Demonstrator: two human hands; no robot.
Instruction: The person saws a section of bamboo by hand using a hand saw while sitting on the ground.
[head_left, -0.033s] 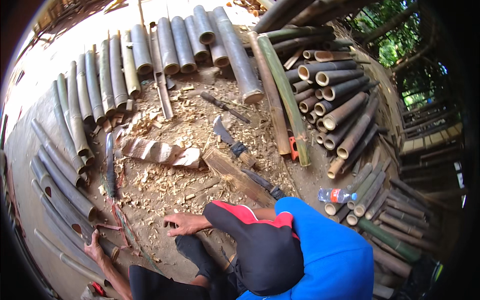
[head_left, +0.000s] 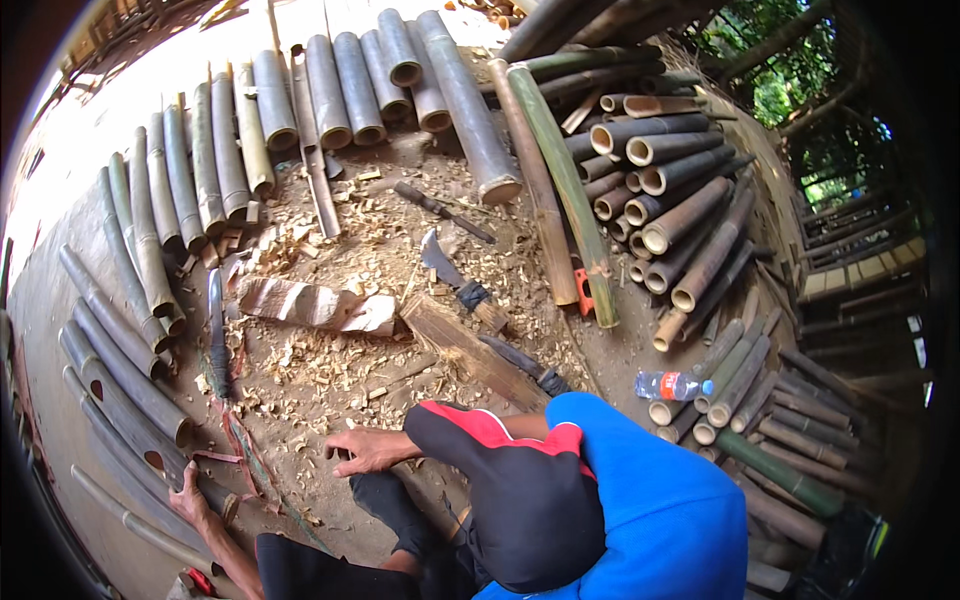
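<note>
My left hand [head_left: 190, 500] is at the lower left, its fingers and thumb closed around the near part of a dark bamboo tube [head_left: 130, 425] with oval holes cut in its side. Bent but apart, the fingers of my right hand [head_left: 368, 450] hang over the chip-strewn ground with nothing in them. Beyond that hand lie a notched wood block [head_left: 315, 305] and a split wooden beam [head_left: 470, 350]. A curved-blade knife [head_left: 440, 262] rests past the beam, a second knife [head_left: 217, 330] lies left of the block, and a dark-handled knife [head_left: 525, 365] is against the beam.
Bamboo tubes [head_left: 325, 95] stretch in an arc from left to far side. More bamboo [head_left: 690, 225] is piled at the right. A plastic bottle [head_left: 670, 386] lies on tubes there. An orange-red handle [head_left: 583, 290] shows between two long poles. Wood chips [head_left: 330, 370] cover the ground.
</note>
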